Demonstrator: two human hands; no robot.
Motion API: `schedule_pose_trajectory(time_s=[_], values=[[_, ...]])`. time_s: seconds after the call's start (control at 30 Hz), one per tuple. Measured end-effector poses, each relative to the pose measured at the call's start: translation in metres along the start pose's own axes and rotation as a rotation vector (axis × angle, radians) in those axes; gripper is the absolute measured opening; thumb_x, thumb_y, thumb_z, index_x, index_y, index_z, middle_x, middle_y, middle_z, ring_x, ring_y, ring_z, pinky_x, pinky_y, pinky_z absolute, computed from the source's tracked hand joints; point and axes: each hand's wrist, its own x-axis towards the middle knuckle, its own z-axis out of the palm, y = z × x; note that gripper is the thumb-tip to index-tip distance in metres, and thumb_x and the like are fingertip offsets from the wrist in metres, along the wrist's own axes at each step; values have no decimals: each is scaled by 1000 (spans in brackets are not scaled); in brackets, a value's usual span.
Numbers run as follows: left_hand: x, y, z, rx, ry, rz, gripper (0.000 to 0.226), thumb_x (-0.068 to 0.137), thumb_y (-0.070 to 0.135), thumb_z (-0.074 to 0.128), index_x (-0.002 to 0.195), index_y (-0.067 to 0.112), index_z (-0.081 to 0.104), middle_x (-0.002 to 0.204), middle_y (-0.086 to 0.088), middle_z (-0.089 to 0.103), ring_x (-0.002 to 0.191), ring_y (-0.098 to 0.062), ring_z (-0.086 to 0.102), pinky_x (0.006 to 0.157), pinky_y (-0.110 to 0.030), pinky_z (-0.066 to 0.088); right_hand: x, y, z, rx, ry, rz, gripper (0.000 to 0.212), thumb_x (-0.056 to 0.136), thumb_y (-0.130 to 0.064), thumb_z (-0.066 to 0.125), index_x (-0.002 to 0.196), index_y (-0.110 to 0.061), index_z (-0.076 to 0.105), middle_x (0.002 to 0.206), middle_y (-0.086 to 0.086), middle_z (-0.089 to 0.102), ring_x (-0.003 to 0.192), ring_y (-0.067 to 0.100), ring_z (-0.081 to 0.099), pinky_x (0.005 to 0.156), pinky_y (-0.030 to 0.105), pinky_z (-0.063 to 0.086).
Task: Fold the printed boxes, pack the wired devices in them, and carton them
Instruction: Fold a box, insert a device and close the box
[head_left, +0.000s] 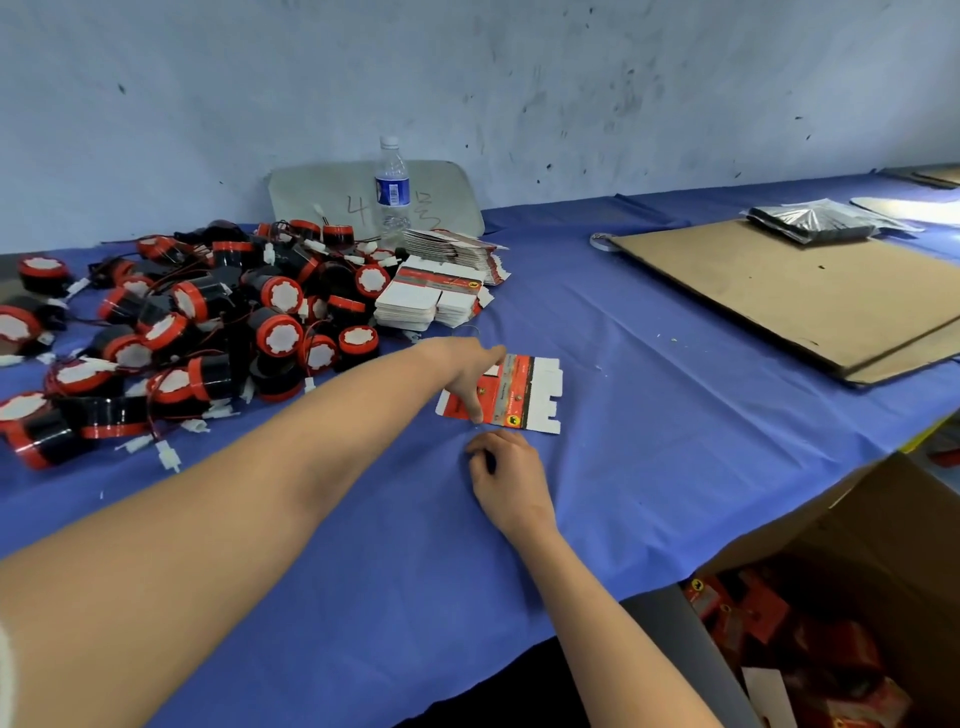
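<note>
Evidently folding is just starting: the left hand (470, 371) presses straight fingertips (475, 414) on one flat printed box (519, 395) on the surface (665, 405), the right hand (511, 483) resting loosely curled and empty just near of it. Next, I judge, both hands must lift and square it; open room lies right, wired devices (208, 332) crowd the left, the carton (883, 525) waits below the near-right edge.

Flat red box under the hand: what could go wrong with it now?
The flat box is touched only by fingertips of the left hand, so it might slide on the blue cloth or crease crooked. The wired devices lie tangled in a pile, so pulling one could drag others along. The water bottle standing behind them could get knocked over.
</note>
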Motion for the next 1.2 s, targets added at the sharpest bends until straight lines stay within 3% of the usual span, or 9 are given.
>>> schedule_pose_trajectory(time_s=[0.1, 0.2, 0.37, 0.47, 0.6, 0.7, 0.8, 0.97, 1.2], values=[[-7, -5, 9, -34, 63, -11, 108, 65, 52, 84, 146, 20, 19, 137, -11, 40, 118, -31, 51, 93, -44, 48, 0, 1, 0, -3, -3, 10, 22, 88, -5, 49, 91, -4, 71, 99, 6, 67, 96, 21, 55, 78, 27, 45], [-24, -6, 26, -397, 333, -13, 105, 71, 29, 85, 150, 19, 17, 137, -14, 37, 119, -32, 50, 96, -40, 45, 0, 3, 0, -3, -17, 19, 22, 88, -5, 49, 89, -5, 70, 95, 4, 66, 93, 18, 54, 77, 26, 44], [-75, 5, 52, -1219, 874, -278, 58, 86, 6, 68, 138, 22, 46, 86, 4, 59, 85, -14, 57, 85, -32, 49, 1, 5, -1, 119, 52, 91, 22, 92, -20, 58, 78, -7, 67, 79, 0, 66, 79, 16, 58, 64, 21, 36], [-115, 15, 79, -1260, 1052, -272, 25, 89, 6, 64, 103, 27, 61, 91, 11, 64, 84, -2, 60, 74, -17, 50, 3, 1, -11, 443, 90, 241, 22, 89, -38, 66, 105, -24, 69, 93, -19, 68, 90, -7, 62, 80, 13, 45], [-150, 34, 108, -1113, 1207, -240, 22, 88, -2, 64, 91, 20, 63, 89, 13, 64, 81, 5, 59, 72, -5, 41, 10, -20, -10, 1184, -82, 497, 75, 75, -56, 65, 140, -26, 42, 120, -5, 59, 102, 18, 65, 91, 35, 52], [-158, 45, 121, -939, 1212, -94, 16, 86, -6, 63, 90, 9, 65, 89, 8, 63, 84, 2, 59, 80, -9, 44, 6, -35, 0, 1485, -180, 500, 75, 62, -72, 57, 104, -10, 58, 94, 9, 59, 76, 23, 62, 75, 42, 53], [-161, 53, 135, -833, 1104, 28, 11, 87, -4, 60, 93, 5, 65, 94, 2, 66, 89, -1, 59, 83, -12, 46, -1, -33, 8, 1762, -161, 444, 62, 69, -75, 51, 89, -20, 72, 87, 5, 68, 79, 23, 67, 75, 42, 51], [-163, 55, 140, -861, 1011, 15, 13, 97, 8, 52, 104, 8, 63, 113, 4, 68, 108, -14, 62, 94, -29, 48, -4, -29, 13, 1872, -165, 357, 80, 48, -76, 77, 101, -19, 61, 93, 7, 68, 86, 30, 66, 80, 46, 53], [-163, 64, 137, -729, 1044, 120, 22, 95, 4, 54, 98, 23, 44, 131, -4, 62, 138, -21, 42, 116, -38, 26, -5, -28, 13, 1857, -120, 413, 81, 53, -74, 75, 109, -17, 60, 102, 8, 63, 94, 27, 62, 93, 42, 47]])
